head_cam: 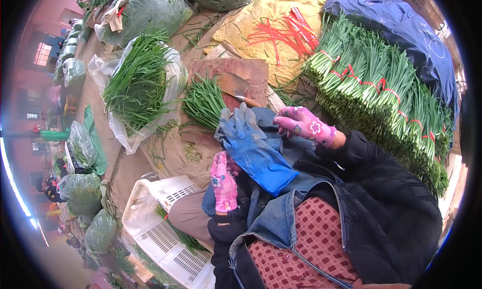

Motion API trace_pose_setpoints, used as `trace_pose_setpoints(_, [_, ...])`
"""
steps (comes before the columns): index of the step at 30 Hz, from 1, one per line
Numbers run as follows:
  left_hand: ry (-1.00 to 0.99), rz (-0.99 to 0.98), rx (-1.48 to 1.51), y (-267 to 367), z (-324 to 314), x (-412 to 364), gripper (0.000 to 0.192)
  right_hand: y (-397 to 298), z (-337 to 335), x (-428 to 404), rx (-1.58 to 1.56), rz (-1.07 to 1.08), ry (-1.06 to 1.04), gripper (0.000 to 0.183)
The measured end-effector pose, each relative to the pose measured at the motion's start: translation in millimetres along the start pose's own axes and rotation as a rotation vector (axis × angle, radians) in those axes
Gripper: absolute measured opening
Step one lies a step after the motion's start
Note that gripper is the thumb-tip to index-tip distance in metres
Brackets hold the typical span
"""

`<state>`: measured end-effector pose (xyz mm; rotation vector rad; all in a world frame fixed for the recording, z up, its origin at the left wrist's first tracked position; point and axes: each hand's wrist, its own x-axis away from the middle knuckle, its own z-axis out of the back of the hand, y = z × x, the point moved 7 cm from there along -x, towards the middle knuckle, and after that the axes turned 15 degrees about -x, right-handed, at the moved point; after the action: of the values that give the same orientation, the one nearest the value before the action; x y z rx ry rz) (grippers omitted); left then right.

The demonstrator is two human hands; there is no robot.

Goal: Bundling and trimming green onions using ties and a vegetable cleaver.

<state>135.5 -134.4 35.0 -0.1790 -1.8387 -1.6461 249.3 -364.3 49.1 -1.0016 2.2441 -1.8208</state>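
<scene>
Blue rubber gloves (256, 153) lie across the person's lap, between the two hands. My left hand (224, 181), in a pink flowered glove, is at the lower left edge of the rubber gloves; its fingers are curled and partly hidden, so its hold is unclear. My right hand (303, 126), gloved alike, is raised to the right of them with fingers bent, and nothing shows in it. Beyond the rubber gloves, a small heap of green leafy stalks (205, 102) rests beside a broad-bladed knife (233, 86) with a wooden handle, on a reddish board (250, 69).
Tied green bunches (369, 74) are stacked at the right by a blue cloth (399, 22). Red ties (293, 29) lie on yellow sheeting (241, 25). Loose greens (139, 82) fill an open plastic bag (177, 69) at left. A white plastic crate (150, 228) stands lower left.
</scene>
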Motion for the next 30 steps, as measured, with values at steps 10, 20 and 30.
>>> trace_pose_setpoints(10, [-0.214,-0.253,-0.130,9.9,-24.5,12.7,0.028,-37.7,-51.9,15.5,0.556,0.505,-0.023,0.020])
trace_pose_setpoints(20, [-0.089,-0.200,-0.206,-0.6,-23.6,0.1,0.035,-47.3,-74.1,15.4,0.177,0.504,-0.186,0.011])
trace_pose_setpoints(30, [0.169,-0.348,-0.409,22.8,-6.9,19.0,0.038,-73.2,-19.0,8.2,-0.560,0.221,0.002,0.013])
